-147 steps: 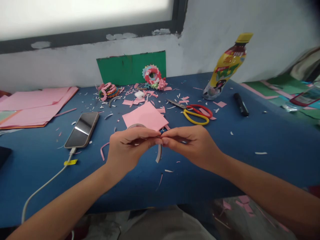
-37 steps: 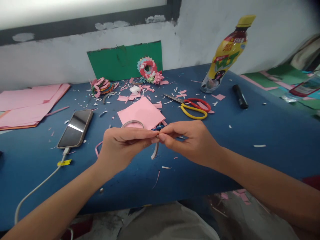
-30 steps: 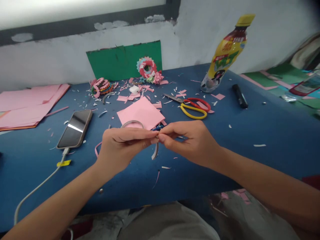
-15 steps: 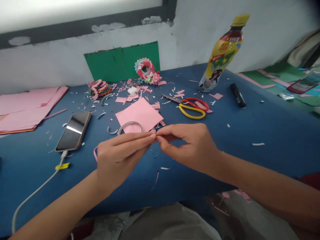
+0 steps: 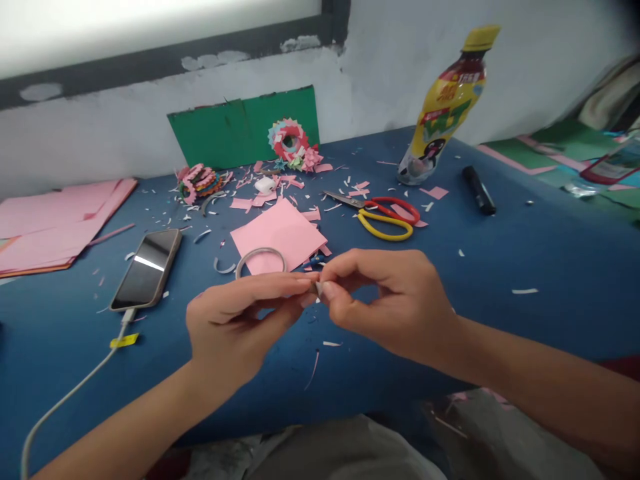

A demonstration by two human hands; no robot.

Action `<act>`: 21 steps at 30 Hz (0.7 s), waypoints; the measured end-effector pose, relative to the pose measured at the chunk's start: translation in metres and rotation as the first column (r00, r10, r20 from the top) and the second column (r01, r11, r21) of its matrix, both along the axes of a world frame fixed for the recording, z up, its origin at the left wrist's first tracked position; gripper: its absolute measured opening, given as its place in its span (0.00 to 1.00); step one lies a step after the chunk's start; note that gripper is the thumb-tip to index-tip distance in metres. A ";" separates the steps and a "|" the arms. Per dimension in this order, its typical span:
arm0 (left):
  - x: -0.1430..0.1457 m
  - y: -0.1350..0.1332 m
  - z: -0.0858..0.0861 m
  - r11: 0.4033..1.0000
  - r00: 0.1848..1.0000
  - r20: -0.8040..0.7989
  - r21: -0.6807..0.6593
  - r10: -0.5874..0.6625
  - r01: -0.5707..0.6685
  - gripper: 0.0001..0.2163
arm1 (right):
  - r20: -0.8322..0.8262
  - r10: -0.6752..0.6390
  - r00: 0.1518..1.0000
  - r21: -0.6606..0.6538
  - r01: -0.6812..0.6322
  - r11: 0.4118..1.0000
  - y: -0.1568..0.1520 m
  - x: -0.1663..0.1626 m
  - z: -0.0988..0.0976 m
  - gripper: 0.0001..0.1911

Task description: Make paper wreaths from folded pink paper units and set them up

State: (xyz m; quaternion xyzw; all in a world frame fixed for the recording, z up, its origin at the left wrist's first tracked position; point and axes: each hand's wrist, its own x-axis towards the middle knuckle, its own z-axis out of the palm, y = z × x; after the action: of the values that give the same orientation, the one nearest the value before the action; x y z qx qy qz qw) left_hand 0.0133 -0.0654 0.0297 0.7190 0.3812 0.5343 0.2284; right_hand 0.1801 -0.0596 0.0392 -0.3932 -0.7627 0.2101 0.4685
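My left hand (image 5: 245, 320) and my right hand (image 5: 387, 300) meet over the blue table, fingertips pinched together. Between them shows a small greyish, folded-looking piece (image 5: 319, 289), mostly hidden by the fingers; its material I cannot make out. Just beyond the left fingers lies a square of pink paper (image 5: 280, 230) with a grey ring (image 5: 261, 252) resting partly on it. A small dark blue object (image 5: 314, 260) sits at the paper's near corner, close to my right fingertips. Scissors (image 5: 385, 217) with one red and one yellow handle lie past my right hand.
A phone (image 5: 147, 267) on a white cable (image 5: 75, 393) lies at left, near pink sheets (image 5: 60, 217). Paper rosettes (image 5: 290, 141) and scraps lie before a green board (image 5: 230, 133). A drink bottle (image 5: 443, 110) and black marker (image 5: 477, 190) are at right.
My fingers have shifted slightly, and the small greyish piece now shows between them. The left thumb has dropped away from its fingers somewhat, opening a gap in the hand.
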 end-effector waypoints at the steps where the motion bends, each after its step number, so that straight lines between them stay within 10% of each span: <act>1: 0.000 0.000 -0.001 0.999 0.999 0.042 -0.027 -0.018 0.019 0.14 | -0.017 -0.001 1.000 -0.022 0.001 1.000 0.000 0.000 0.001 0.07; 10: 0.002 0.005 -0.004 0.945 0.893 0.444 -0.254 -0.077 0.207 0.07 | -0.312 0.012 0.950 -0.333 -0.121 0.935 0.003 0.000 0.002 0.04; 21: -0.015 0.045 0.004 0.934 0.770 0.603 -0.357 0.210 0.025 0.06 | -0.448 -0.118 0.886 -0.514 -0.147 0.845 0.049 0.012 -0.017 0.03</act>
State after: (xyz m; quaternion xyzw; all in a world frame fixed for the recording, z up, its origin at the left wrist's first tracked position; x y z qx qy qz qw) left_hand -0.0017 -0.0206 0.0332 0.4264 0.4051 0.6797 0.4383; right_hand 0.1917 -0.0107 0.0224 -0.4404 -0.5426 0.5051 0.5065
